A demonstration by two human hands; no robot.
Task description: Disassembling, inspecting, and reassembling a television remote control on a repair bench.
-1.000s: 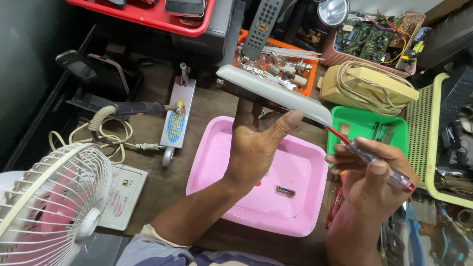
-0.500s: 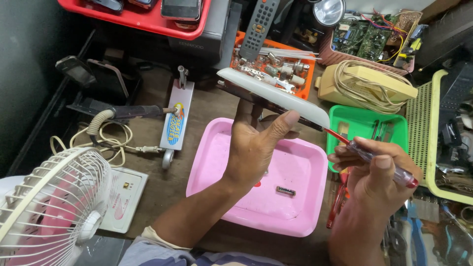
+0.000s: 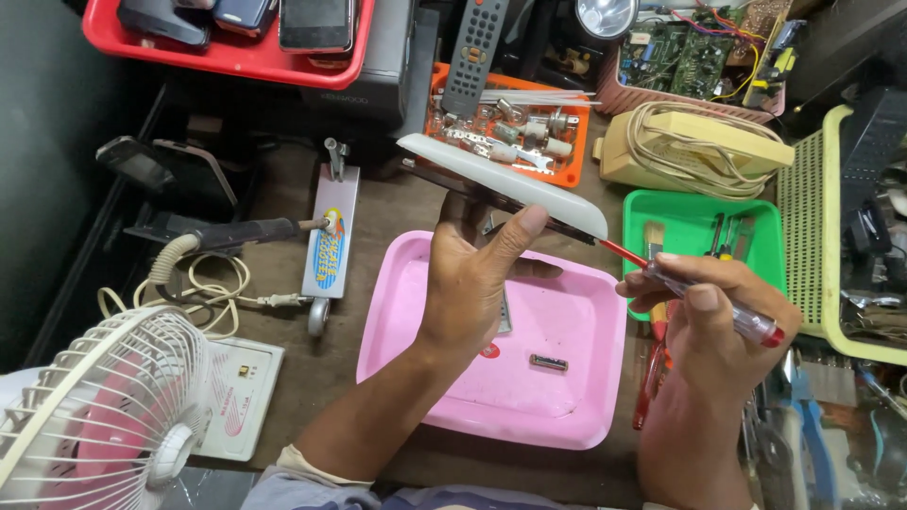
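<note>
Cluttered desk (image 3: 397, 212), pink tray (image 3: 586, 397) at centre.
Left hand (image 3: 477, 274) grips white flat casing (image 3: 501, 179) above tray; right hand (image 3: 713, 326) clasps red-tipped screwdriver (image 3: 699, 297) against its edge.

Screwdriver (image 3: 704, 295) tip behind the white casing (image 3: 505, 179); small fan (image 3: 99, 406) cut off at left.

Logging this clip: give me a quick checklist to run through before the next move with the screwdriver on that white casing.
1. Left hand grips the white casing above the pink tray: ok.
2. Right hand holds the red-tipped screwdriver: ok.
3. Screwdriver tip seated in a screw: cannot tell, hidden under the casing edge.
4. Tray lies below to catch parts; small metal part already lies in it: ok.
5. Fingers away from the tip: cannot tell.
</note>
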